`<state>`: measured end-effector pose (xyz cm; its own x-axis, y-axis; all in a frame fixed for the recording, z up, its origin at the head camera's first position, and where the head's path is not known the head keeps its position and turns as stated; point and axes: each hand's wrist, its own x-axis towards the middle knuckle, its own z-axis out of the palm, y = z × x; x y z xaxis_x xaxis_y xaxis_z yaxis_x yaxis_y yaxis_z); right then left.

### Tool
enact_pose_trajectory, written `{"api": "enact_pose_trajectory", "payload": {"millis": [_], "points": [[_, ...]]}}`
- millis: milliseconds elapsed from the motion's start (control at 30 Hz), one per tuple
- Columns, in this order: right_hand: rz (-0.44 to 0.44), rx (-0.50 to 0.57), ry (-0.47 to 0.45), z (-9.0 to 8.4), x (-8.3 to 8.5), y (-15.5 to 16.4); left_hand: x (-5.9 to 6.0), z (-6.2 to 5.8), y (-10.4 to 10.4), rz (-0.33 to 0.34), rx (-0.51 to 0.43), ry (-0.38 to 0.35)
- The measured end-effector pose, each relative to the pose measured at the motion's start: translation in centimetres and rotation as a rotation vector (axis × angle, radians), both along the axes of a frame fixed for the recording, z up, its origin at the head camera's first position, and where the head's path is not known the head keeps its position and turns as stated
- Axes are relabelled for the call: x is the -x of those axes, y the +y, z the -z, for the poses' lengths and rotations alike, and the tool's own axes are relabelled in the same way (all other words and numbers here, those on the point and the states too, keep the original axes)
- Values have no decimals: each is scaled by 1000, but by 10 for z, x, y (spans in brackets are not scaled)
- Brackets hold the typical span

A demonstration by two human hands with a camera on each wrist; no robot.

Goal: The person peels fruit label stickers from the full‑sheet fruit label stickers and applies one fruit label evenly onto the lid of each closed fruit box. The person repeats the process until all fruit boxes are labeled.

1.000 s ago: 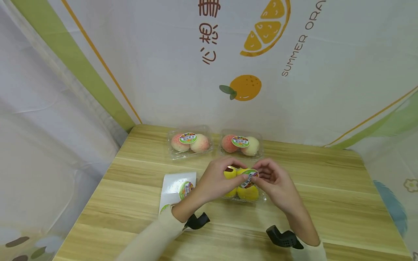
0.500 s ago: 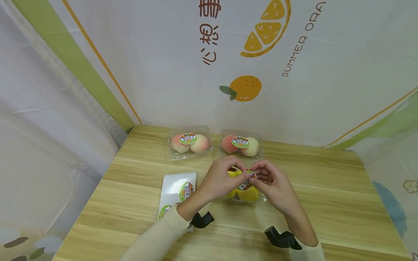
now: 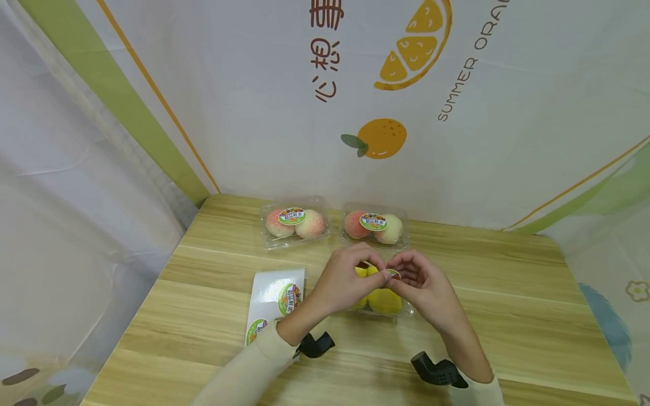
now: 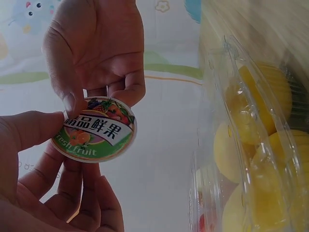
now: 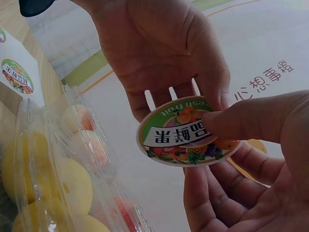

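An oval fruit sticker (image 4: 96, 128) with a green border and printed fruit is pinched between both hands. My left hand (image 3: 350, 279) grips one edge with thumb over its face and fingers behind. My right hand (image 3: 426, 290) pinches it close beside the left thumb, as the right wrist view shows. The sticker is held above a clear plastic box (image 3: 376, 310) of yellow fruit (image 3: 384, 301). In the head view the thumbs and fingers hide much of the sticker.
A white sticker sheet (image 3: 266, 281) with oval stickers lies left, partly under the left forearm. Behind stand two clear boxes of peach-like fruit, a left box (image 3: 276, 242) and a right box (image 3: 350, 241), each bearing a sticker. A printed curtain (image 3: 254, 113) hangs behind the table (image 3: 203, 316).
The sticker has tilted, so its face shows less in the head view. The left hand has shifted slightly right, uncovering more of the sticker sheet. The boxes stay where they were.
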<state>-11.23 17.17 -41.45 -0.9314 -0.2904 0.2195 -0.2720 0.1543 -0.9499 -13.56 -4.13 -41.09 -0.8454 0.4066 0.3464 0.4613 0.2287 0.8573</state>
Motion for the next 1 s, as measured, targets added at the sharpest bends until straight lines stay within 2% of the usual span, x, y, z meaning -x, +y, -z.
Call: {"api": "enact_pose_trajectory", "payload": {"millis": [333, 600, 1000], "points": [[-12, -33, 3, 5, 4, 2, 0, -1, 0, 5, -26, -32], [-57, -80, -21, 9, 5, 2, 4, -4, -3, 12, -155, -156], [-60, -78, -72, 5, 1, -3, 4, -4, -7, -13, -268, -259]]}}
